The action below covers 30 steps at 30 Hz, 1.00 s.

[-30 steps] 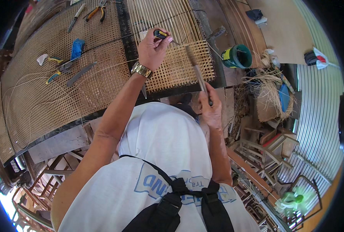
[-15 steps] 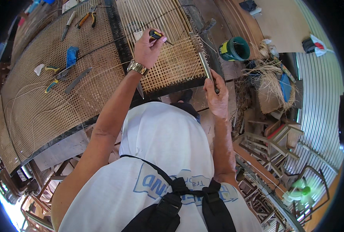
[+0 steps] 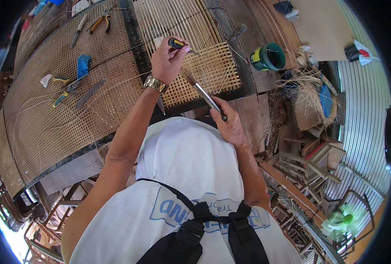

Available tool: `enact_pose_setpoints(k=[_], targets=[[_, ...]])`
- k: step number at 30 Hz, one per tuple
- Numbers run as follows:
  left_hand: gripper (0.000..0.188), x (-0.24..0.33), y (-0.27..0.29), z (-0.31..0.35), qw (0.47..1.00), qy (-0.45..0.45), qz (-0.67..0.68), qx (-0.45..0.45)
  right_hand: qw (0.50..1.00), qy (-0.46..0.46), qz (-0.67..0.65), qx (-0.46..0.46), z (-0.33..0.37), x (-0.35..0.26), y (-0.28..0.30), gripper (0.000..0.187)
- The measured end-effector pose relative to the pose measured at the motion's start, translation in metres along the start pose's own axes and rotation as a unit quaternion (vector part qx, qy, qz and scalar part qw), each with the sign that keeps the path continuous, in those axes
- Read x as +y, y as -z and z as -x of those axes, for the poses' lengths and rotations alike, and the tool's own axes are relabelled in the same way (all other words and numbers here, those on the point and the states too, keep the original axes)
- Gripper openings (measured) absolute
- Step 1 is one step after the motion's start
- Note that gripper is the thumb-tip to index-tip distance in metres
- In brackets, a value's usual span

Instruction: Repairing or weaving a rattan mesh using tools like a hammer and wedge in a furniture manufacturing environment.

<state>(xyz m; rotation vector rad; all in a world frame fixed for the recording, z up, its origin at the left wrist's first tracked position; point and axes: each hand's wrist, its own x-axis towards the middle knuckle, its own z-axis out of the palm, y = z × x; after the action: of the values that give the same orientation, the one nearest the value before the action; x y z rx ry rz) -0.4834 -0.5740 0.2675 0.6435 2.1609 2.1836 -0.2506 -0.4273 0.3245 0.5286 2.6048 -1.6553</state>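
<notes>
The cane panel (image 3: 210,75) lies at the upper centre of the view, beyond the person's torso, with a dark border (image 3: 243,91) along its near edge. It is pale straw-yellow: the near part is an open square lattice with short looped ends along its margins, while the far part shows long parallel strands. To its left spreads a larger, finer brown mesh sheet (image 3: 59,105); to its right stands a green bucket (image 3: 268,57).

The left hand (image 3: 167,61), above the panel's left side, has its fingers curled in, pinching a black-and-yellow-handled tool (image 3: 176,43) whose thin dark shaft points right over the weave. Whether the tip touches the cane cannot be told. The right hand (image 3: 230,124), near the panel's front edge, is wrapped around the dark end of a silvery rod-like tool (image 3: 205,96); the brown, blurred far end reaches over the lattice, near the left hand.

Compared with half a second earlier, the right hand has shifted leftward and its tool has swung from the panel's right margin toward the left hand, which keeps nearly the same pose and grip.
</notes>
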Motion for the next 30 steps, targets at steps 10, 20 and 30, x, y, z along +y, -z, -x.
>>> enact_pose_setpoints(k=[10,20,30], targets=[[0.021,0.017,-0.004,-0.002,0.997,0.005,-0.065,-0.030,0.998,0.002,0.032,-0.053,-0.011,-0.005,0.002,0.041],[0.022,0.018,-0.007,-0.001,0.996,0.014,-0.089,-0.005,0.995,-0.077,-0.043,0.044,-0.005,0.008,0.007,0.040],[0.020,0.019,-0.012,-0.013,0.988,-0.023,-0.143,-0.047,0.986,0.037,0.008,0.161,-0.026,-0.010,0.030,0.038]])
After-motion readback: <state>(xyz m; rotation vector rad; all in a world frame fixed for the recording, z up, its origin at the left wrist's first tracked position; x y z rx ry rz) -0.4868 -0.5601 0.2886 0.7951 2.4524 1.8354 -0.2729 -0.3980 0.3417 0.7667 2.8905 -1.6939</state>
